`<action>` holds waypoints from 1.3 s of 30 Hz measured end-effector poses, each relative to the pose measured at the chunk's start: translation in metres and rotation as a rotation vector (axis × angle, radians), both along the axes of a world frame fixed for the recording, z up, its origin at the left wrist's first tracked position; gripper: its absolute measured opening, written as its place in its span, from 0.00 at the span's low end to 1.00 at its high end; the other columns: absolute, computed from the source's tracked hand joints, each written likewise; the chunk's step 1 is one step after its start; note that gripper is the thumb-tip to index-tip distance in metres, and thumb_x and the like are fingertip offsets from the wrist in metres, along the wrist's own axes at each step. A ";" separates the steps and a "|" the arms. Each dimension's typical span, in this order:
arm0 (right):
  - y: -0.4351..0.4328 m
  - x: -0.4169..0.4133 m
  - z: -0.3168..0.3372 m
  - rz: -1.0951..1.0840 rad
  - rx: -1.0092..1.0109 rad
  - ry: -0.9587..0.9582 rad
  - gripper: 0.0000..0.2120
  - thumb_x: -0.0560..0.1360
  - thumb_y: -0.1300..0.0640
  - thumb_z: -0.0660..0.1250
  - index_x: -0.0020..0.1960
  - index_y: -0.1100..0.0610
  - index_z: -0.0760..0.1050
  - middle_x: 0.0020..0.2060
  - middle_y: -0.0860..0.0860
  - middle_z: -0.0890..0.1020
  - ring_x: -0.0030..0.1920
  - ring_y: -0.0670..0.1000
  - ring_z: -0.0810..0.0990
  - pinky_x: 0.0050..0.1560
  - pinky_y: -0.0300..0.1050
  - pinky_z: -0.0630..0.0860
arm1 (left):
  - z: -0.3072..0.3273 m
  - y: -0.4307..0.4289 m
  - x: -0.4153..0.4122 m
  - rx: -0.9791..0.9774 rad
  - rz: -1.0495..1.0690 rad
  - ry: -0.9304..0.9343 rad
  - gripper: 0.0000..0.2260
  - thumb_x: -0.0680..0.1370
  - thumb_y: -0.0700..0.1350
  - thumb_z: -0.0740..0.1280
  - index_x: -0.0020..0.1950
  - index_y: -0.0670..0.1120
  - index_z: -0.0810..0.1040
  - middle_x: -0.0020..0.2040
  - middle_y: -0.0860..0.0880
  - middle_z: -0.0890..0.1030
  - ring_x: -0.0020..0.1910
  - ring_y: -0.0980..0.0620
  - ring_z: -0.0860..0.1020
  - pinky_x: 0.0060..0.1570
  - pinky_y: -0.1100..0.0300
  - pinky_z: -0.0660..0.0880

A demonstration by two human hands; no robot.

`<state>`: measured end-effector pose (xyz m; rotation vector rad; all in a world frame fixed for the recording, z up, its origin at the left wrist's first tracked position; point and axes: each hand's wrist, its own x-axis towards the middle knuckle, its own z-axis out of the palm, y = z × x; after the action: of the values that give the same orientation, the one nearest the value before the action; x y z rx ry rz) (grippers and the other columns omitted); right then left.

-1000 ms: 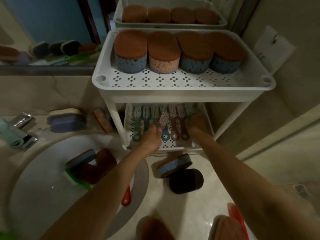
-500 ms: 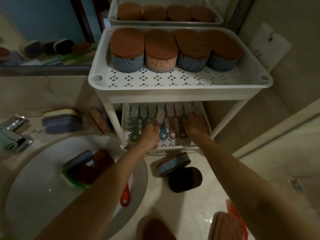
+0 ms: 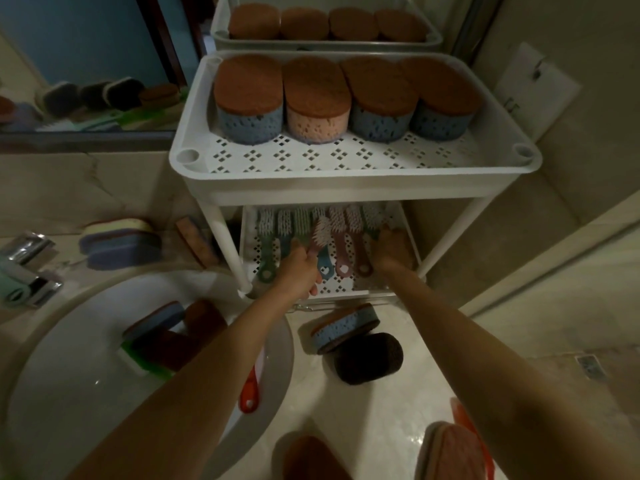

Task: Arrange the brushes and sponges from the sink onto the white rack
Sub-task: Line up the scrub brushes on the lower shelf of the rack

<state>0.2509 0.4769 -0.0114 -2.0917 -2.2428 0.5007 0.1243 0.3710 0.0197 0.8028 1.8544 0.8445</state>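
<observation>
**Pink brush going into the lower row**

The left hand [image 3: 301,271] has its grip pinched on the handle of a pink plastic brush with pale bristles [image 3: 321,232]. The brush is tilted over the brush row [image 3: 301,220] on the lower shelf of the white perforated rack [image 3: 356,188]. The right hand [image 3: 393,252] rests at the row's right end, and I cannot tell what its grip is doing. The next move is likely to lay the brush flat between its neighbours.

White diamond-perforated rack [image 3: 353,188] holds brown-topped blue and pink sponges [image 3: 313,98], plus green, blue and pink brushes [image 3: 338,233].
</observation>
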 end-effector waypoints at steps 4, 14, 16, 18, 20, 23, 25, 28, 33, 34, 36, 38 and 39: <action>-0.005 0.001 0.007 0.011 -0.029 0.009 0.18 0.81 0.52 0.53 0.67 0.60 0.66 0.63 0.60 0.73 0.63 0.59 0.73 0.62 0.53 0.73 | 0.001 -0.004 0.003 0.013 -0.006 -0.060 0.15 0.82 0.49 0.52 0.65 0.42 0.65 0.35 0.48 0.75 0.27 0.54 0.70 0.22 0.66 0.64; -0.059 -0.013 0.044 -0.243 -0.363 1.053 0.10 0.75 0.54 0.64 0.51 0.60 0.77 0.39 0.53 0.81 0.39 0.49 0.79 0.45 0.44 0.78 | 0.005 -0.003 0.028 0.144 -0.032 0.049 0.05 0.82 0.40 0.54 0.54 0.41 0.68 0.47 0.41 0.76 0.42 0.48 0.76 0.38 0.58 0.73; -0.056 -0.012 0.049 -0.282 -0.418 1.098 0.06 0.75 0.56 0.65 0.42 0.59 0.76 0.34 0.52 0.79 0.34 0.49 0.78 0.36 0.39 0.78 | 0.008 -0.002 0.035 0.161 -0.075 0.002 0.01 0.82 0.39 0.54 0.51 0.43 0.65 0.40 0.47 0.73 0.36 0.54 0.73 0.35 0.62 0.73; -0.051 -0.008 0.051 -0.318 -0.420 1.093 0.09 0.74 0.58 0.67 0.36 0.57 0.74 0.32 0.53 0.78 0.31 0.49 0.75 0.29 0.37 0.73 | 0.010 0.000 0.038 0.173 -0.087 -0.065 0.03 0.81 0.39 0.55 0.48 0.44 0.64 0.38 0.49 0.72 0.34 0.54 0.74 0.36 0.60 0.75; -0.047 -0.004 0.054 -0.316 -0.424 1.074 0.09 0.73 0.59 0.68 0.35 0.58 0.74 0.35 0.58 0.78 0.32 0.51 0.75 0.32 0.42 0.71 | 0.012 0.000 0.041 0.186 -0.112 -0.091 0.05 0.81 0.38 0.56 0.46 0.46 0.64 0.38 0.49 0.73 0.34 0.54 0.75 0.36 0.60 0.76; -0.041 -0.005 0.055 -0.288 -0.415 1.008 0.04 0.72 0.61 0.69 0.41 0.62 0.77 0.42 0.63 0.81 0.37 0.56 0.79 0.38 0.50 0.77 | 0.016 -0.002 0.042 0.185 -0.206 -0.057 0.05 0.79 0.37 0.60 0.51 0.45 0.65 0.41 0.49 0.74 0.35 0.56 0.75 0.35 0.62 0.76; -0.037 -0.004 0.054 -0.298 -0.300 0.915 0.05 0.71 0.61 0.69 0.44 0.61 0.75 0.46 0.63 0.81 0.44 0.59 0.81 0.48 0.55 0.79 | 0.015 -0.002 0.041 0.174 -0.274 -0.042 0.03 0.79 0.38 0.61 0.51 0.44 0.69 0.43 0.47 0.77 0.41 0.53 0.76 0.47 0.53 0.78; -0.033 0.001 0.054 -0.220 -0.044 0.687 0.15 0.74 0.58 0.66 0.57 0.64 0.70 0.50 0.59 0.79 0.52 0.58 0.79 0.52 0.51 0.78 | 0.012 -0.001 0.035 0.170 -0.283 0.075 0.09 0.80 0.39 0.58 0.52 0.40 0.77 0.54 0.41 0.79 0.52 0.49 0.76 0.56 0.54 0.73; -0.020 0.005 0.051 -0.138 -0.044 0.260 0.26 0.78 0.56 0.61 0.72 0.64 0.58 0.63 0.61 0.74 0.62 0.60 0.75 0.62 0.53 0.74 | 0.010 0.004 0.019 0.149 -0.259 0.236 0.14 0.81 0.38 0.55 0.62 0.39 0.75 0.64 0.43 0.76 0.63 0.47 0.74 0.58 0.64 0.67; -0.018 0.004 0.051 -0.119 -0.064 0.225 0.25 0.78 0.57 0.59 0.72 0.64 0.58 0.64 0.61 0.73 0.63 0.60 0.75 0.62 0.53 0.73 | 0.008 0.005 0.017 0.136 -0.287 0.259 0.15 0.81 0.37 0.54 0.64 0.39 0.74 0.66 0.42 0.74 0.64 0.46 0.73 0.60 0.62 0.68; -0.017 0.003 0.047 -0.128 -0.086 0.223 0.23 0.79 0.59 0.58 0.71 0.64 0.59 0.64 0.61 0.73 0.63 0.60 0.74 0.63 0.54 0.73 | 0.005 0.006 0.014 0.088 -0.347 0.289 0.16 0.81 0.37 0.54 0.68 0.39 0.71 0.67 0.41 0.72 0.64 0.43 0.73 0.61 0.58 0.70; -0.015 0.003 0.045 -0.156 -0.104 0.257 0.22 0.79 0.60 0.56 0.71 0.63 0.59 0.64 0.60 0.72 0.63 0.59 0.74 0.63 0.55 0.73 | 0.002 0.006 0.011 0.042 -0.404 0.306 0.17 0.81 0.37 0.53 0.69 0.40 0.69 0.68 0.40 0.72 0.64 0.41 0.73 0.60 0.55 0.71; -0.015 0.003 0.044 -0.168 -0.116 0.265 0.21 0.79 0.61 0.55 0.71 0.62 0.59 0.64 0.60 0.73 0.63 0.59 0.74 0.63 0.55 0.73 | 0.001 0.006 0.011 0.027 -0.425 0.307 0.18 0.81 0.37 0.53 0.70 0.41 0.69 0.68 0.39 0.72 0.64 0.39 0.73 0.60 0.54 0.71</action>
<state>0.2535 0.4621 0.0327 -2.0962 -1.9183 0.8578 0.1349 0.3773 0.0202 1.3461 1.8339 0.4955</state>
